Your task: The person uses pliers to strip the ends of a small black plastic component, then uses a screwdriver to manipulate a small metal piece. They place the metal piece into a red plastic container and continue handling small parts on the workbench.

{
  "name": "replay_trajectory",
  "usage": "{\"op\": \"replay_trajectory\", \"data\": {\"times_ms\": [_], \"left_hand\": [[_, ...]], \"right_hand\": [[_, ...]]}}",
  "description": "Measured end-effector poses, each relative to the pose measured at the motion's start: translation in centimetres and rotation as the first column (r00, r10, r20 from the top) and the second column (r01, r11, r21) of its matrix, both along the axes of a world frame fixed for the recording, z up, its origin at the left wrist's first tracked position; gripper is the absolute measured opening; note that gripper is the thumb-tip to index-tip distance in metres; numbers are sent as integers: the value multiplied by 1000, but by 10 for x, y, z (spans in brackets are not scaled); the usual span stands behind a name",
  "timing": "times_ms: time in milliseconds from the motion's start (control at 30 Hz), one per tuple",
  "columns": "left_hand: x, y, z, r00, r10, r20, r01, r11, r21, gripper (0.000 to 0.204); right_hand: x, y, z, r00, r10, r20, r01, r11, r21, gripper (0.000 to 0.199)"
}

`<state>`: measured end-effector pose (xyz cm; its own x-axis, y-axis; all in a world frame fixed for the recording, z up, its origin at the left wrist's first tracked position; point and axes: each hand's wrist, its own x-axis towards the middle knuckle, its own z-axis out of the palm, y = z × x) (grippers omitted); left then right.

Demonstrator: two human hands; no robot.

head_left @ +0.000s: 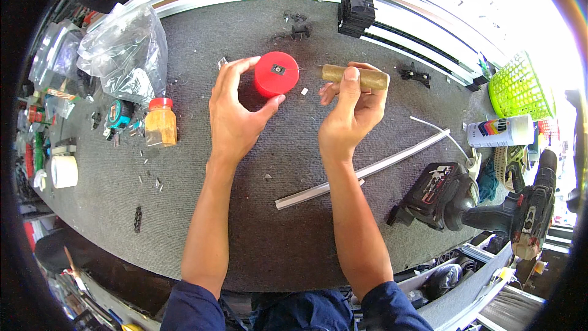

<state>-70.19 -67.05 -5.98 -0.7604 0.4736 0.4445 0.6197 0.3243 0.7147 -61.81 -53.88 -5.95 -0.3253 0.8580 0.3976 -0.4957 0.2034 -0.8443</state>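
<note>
Near the middle of the table, a red round block or lid (pixel 267 84) stands with a small dark square part (pixel 282 68) with a metal centre on its top. My left hand (pixel 236 107) is curved round its left and near sides, thumb and fingers touching it. In my right hand (pixel 354 107) is an awl-like tool with a thick tan-gold handle (pixel 334 74), held between thumb and fingers. Its thin shaft points left, and the tip appears to reach the small dark part; whether it touches cannot be made out.
A slim white strip (pixel 367 168) lies right of centre, passing behind my right forearm. A cordless drill (pixel 490 208), a spray can (pixel 501 130) and a green basket (pixel 520 89) stand at the right. An orange-filled jar (pixel 161 125), plastic bag (pixel 131 55) and tape roll (pixel 64 171) sit left.
</note>
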Motion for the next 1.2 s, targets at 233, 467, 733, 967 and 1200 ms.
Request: {"op": "replay_trajectory", "data": {"times_ms": [233,467,733,967,1200], "left_hand": [[-3,0,-3,1000,11,18,-13,991,134,64],[-3,0,-2,994,42,-105,-30,994,107,66],[-4,0,-1,990,39,-138,-26,995,94,67],[-4,0,-1,984,19,-179,-4,996,89,67],[-5,-6,-2,965,-224,133,176,938,300,73]], "right_hand": [[2,-1,0,999,45,18,-45,998,43,23],[2,0,0,992,120,-34,-121,992,-38,18],[2,2,0,990,136,-33,-138,989,-58,17],[2,8,-4,992,128,-22,-129,990,-60,18],[2,28,-8,979,193,-60,-202,904,-377,19]]}}
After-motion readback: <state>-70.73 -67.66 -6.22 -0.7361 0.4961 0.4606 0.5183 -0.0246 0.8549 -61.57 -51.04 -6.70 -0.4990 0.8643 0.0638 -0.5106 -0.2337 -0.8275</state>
